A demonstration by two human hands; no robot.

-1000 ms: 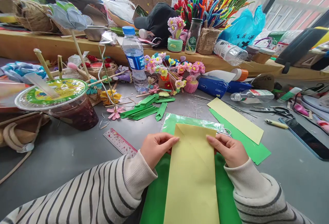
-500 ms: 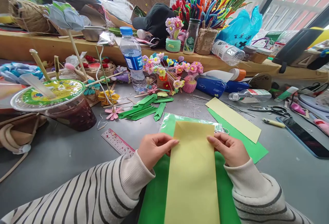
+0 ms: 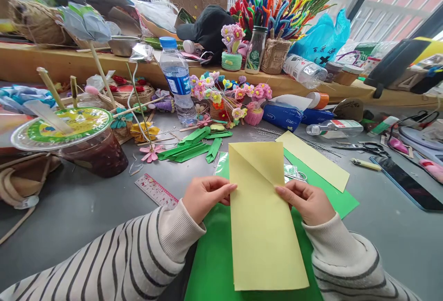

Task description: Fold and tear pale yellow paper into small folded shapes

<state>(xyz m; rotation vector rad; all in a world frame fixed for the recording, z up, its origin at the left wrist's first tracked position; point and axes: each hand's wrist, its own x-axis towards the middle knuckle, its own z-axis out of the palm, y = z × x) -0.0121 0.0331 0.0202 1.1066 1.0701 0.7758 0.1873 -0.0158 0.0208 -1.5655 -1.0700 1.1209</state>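
Closest in, a long yellow paper strip (image 3: 263, 227) lies lengthwise on a green sheet (image 3: 214, 264) over the grey surface (image 3: 76, 209). The left hand (image 3: 204, 196) pinches its left edge and the right hand (image 3: 306, 199) pinches its right edge, so the strip sits right between them, with a diagonal crease showing near the far end. A pink ruler (image 3: 155, 190) is just left of the left hand. Farther back there's another yellow strip (image 3: 313, 160), green paper leaves (image 3: 194, 146) and a water bottle (image 3: 177, 79).
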